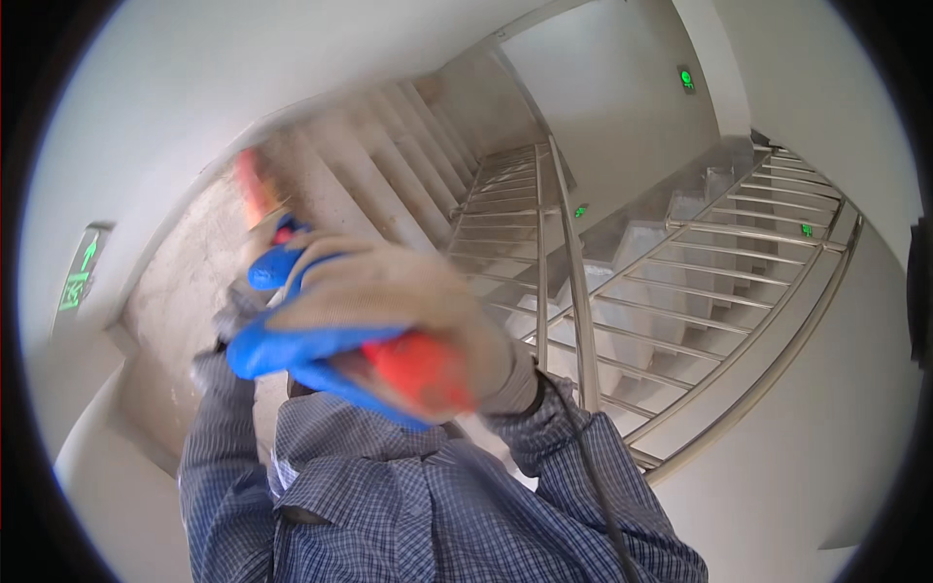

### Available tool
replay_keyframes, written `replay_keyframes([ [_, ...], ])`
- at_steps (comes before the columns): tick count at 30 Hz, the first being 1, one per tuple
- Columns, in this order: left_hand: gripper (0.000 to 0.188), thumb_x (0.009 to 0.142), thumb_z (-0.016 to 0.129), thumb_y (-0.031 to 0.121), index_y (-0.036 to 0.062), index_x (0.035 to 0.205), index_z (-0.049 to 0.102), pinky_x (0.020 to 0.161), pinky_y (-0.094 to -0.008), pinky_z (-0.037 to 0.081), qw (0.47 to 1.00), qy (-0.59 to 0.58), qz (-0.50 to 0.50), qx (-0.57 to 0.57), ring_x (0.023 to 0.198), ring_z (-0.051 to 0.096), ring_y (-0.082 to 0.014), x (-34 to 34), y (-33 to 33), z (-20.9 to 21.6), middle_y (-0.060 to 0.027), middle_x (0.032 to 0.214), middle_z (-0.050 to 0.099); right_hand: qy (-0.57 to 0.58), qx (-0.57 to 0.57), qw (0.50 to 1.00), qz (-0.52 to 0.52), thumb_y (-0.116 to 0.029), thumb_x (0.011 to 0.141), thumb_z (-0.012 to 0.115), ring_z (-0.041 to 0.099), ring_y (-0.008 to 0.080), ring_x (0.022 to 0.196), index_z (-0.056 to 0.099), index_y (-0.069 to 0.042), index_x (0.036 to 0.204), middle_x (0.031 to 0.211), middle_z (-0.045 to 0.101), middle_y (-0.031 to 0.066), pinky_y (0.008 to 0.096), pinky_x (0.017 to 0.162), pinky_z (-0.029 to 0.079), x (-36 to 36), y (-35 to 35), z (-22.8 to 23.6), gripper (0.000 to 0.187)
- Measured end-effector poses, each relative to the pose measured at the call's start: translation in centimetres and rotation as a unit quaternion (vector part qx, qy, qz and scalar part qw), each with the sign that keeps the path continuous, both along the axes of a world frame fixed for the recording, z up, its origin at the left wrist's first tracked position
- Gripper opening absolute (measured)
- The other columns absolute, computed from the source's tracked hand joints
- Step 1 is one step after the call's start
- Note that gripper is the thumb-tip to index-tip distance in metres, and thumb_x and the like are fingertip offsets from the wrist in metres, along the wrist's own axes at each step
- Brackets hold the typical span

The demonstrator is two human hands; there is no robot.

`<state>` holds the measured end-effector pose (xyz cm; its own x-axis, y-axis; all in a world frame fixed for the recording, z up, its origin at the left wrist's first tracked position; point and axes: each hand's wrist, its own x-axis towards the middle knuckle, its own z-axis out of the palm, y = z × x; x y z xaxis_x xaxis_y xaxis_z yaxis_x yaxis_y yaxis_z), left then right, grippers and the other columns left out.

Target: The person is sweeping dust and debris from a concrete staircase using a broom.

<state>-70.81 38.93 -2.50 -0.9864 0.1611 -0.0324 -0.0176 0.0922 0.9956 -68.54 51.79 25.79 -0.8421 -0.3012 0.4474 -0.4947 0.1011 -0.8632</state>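
Both my hands wear pale knit gloves with blue coated palms. Close up, my right hand (pixel 408 282) is wrapped round the thick red rounded end of a long red-orange handled tool (pixel 428 374). Farther out to the left, my left hand (pixel 277 248) is closed on the tool's shaft, partly hidden behind the right glove. Past the left hand, the red-orange part points toward the lower stair edge by the left wall. Motion blurs the tool and gloves, and I cannot make out what kind of tool it is.
Dusty concrete steps (pixel 360 155) rise ahead. Metal railings (pixel 544 262) stand to the right, with a second white flight (pixel 641 282) behind them. Green exit signs (pixel 81 267) hang on the pale walls. A dark cable (pixel 593 466) runs along my right sleeve.
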Motion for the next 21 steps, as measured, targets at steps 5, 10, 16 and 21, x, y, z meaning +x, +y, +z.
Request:
replay_keyframes([
  [5, 0.014, 0.081, 0.056, 0.009, 0.0037, 0.093, 0.058, 0.076, -0.028, 0.046, 0.982, -0.002, -0.028, -0.185, 0.082, 0.056, -0.0138, 3.9, -10.0, -11.4, -0.0065, 0.083, 0.059, -0.328, -0.188, 0.925, 0.025, -0.001, 0.078, 0.063, 0.052, 0.0063, 0.061, 0.063, -0.004, 0.091, 0.08, 0.062, 0.0046, 0.0226, 0.053, 0.043, 0.3, 2.4, -11.6, 0.013],
  [10, 0.016, 0.083, 0.058, 0.019, 0.004, 0.081, 0.054, 0.091, -0.0347, 0.047, 0.828, -0.416, 0.275, 0.259, 0.083, 0.055, -0.0168, 4.9, -23.8, -30.0, -0.0035, 0.081, 0.053, -0.288, -0.096, 0.952, -0.028, -0.007, 0.08, 0.061, 0.056, 0.0257, 0.102, 0.059, -0.009, 0.105, 0.108, 0.059, 0.0114, 0.0349, 0.091, 0.043, 3.9, -4.8, -24.6, 0.025],
  [16, 0.008, 0.088, 0.049, 0.009, 0.0059, 0.085, 0.056, 0.072, -0.0249, 0.046, 0.966, -0.156, 0.085, 0.189, 0.076, 0.051, -0.0084, -3.2, 14.1, -17.2, 0.0009, 0.079, 0.053, -0.197, 0.026, 0.963, -0.183, -0.001, 0.077, 0.062, 0.056, 0.0284, 0.088, 0.062, -0.003, 0.095, 0.089, 0.06, 0.0122, 0.0336, 0.084, 0.044, 2.3, 13.3, -12.6, 0.018],
  [21, 0.017, 0.085, 0.06, 0.017, 0.005, 0.097, 0.057, 0.068, -0.0254, 0.049, 0.823, -0.386, -0.104, 0.405, 0.074, 0.056, -0.0092, -11.6, 17.6, -11.0, -0.0036, 0.082, 0.058, 0.01, 0.095, 0.984, -0.152, 0.004, 0.072, 0.063, 0.056, 0.0303, 0.081, 0.063, -0.005, 0.098, 0.086, 0.058, 0.0122, 0.0399, 0.087, 0.042, -1.0, 9.8, -8.3, 0.028],
])
